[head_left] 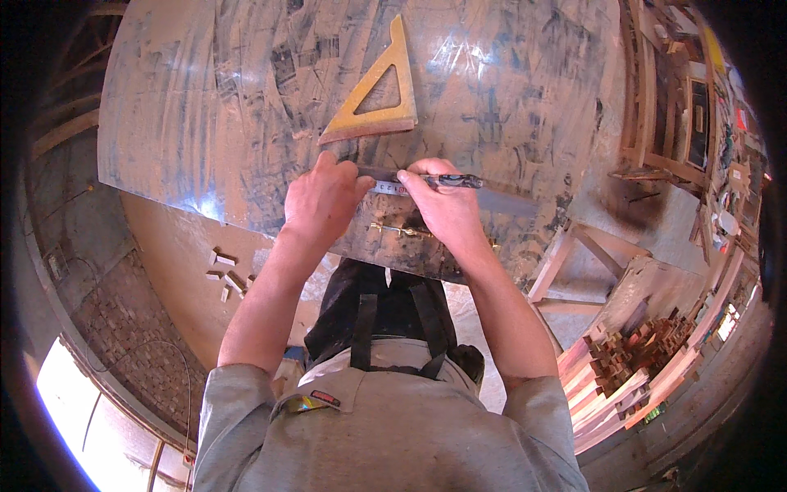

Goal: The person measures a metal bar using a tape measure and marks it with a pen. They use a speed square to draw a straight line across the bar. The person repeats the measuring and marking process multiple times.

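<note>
My left hand [320,201] is closed, thumb and fingers pinching the left end of a short white measuring strip [389,188]. A thin dark grey strip [508,202] lies flat along the measuring strip and runs out past my right hand. My right hand [447,205] is closed around a slim dark pen-like tool [459,180], pointing left, its fingertips at the measuring strip's right end. Beyond my hands a yellow triangular square [408,90] with a brownish base edge lies on the worktable [508,107]. Small brass-coloured metal pieces [402,230] lie nearer my body.
The worktable is scuffed and dusty, its near edge close to my waist. Several wood offcuts [221,257] lie on the floor at left. Wooden frames [656,156] lean at far right, with a wooden trestle [566,254] and stacked timber pieces [648,340] nearer.
</note>
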{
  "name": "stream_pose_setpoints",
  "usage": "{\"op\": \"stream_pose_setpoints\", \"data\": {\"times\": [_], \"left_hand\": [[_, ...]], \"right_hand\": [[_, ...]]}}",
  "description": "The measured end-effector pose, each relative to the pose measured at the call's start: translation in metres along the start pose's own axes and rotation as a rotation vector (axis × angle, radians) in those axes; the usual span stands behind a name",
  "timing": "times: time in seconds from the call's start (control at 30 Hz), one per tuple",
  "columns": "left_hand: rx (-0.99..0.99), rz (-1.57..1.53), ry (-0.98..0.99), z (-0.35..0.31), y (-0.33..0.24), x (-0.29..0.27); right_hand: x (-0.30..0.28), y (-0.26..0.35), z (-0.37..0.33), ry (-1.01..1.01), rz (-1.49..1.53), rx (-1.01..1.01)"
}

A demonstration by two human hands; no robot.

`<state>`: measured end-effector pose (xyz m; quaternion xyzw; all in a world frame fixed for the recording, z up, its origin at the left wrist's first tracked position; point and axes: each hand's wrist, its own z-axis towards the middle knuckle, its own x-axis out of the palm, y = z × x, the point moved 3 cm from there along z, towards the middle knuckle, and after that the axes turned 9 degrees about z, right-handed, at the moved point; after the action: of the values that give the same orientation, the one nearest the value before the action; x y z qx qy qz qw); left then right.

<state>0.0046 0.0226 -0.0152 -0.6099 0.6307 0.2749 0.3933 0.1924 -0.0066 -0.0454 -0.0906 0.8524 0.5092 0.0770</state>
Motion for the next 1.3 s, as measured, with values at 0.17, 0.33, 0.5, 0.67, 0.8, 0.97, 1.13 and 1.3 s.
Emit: {"op": "stream_pose_setpoints", "data": {"times": [0.17, 0.33, 0.5, 0.67, 0.8, 0.97, 1.13, 1.3], "left_hand": [[0.028, 0.013, -0.033, 0.0, 0.001, 0.001], [0.038, 0.024, -0.044, 0.0, 0.002, 0.003], [0.018, 0.041, -0.007, 0.0, 0.001, 0.002], [0.008, 0.03, 0.003, -0.001, -0.001, -0.002], [0.008, 0.026, 0.007, -0.001, 0.001, 0.002], [0.059, 0.064, 0.031, 0.001, -0.001, -0.003], [0.228, -0.273, 0.2, -0.004, 0.038, 0.004], [-0.111, -0.748, 0.242, -0.016, 0.098, 0.032]], "right_hand": [[0.002, -0.004, 0.001, -0.013, -0.036, -0.08], [0.002, -0.003, 0.001, -0.01, -0.051, -0.155], [0.002, -0.001, 0.0, -0.019, -0.045, -0.132], [0.002, -0.002, 0.0, -0.015, -0.022, -0.112], [0.002, -0.005, 0.0, -0.016, -0.001, -0.107], [-0.004, -0.005, -0.001, -0.016, 0.15, 0.013], [-0.044, 0.042, -0.029, -0.168, 0.348, -0.008], [-0.098, 0.015, -0.059, -0.301, 0.545, -0.116]]}}
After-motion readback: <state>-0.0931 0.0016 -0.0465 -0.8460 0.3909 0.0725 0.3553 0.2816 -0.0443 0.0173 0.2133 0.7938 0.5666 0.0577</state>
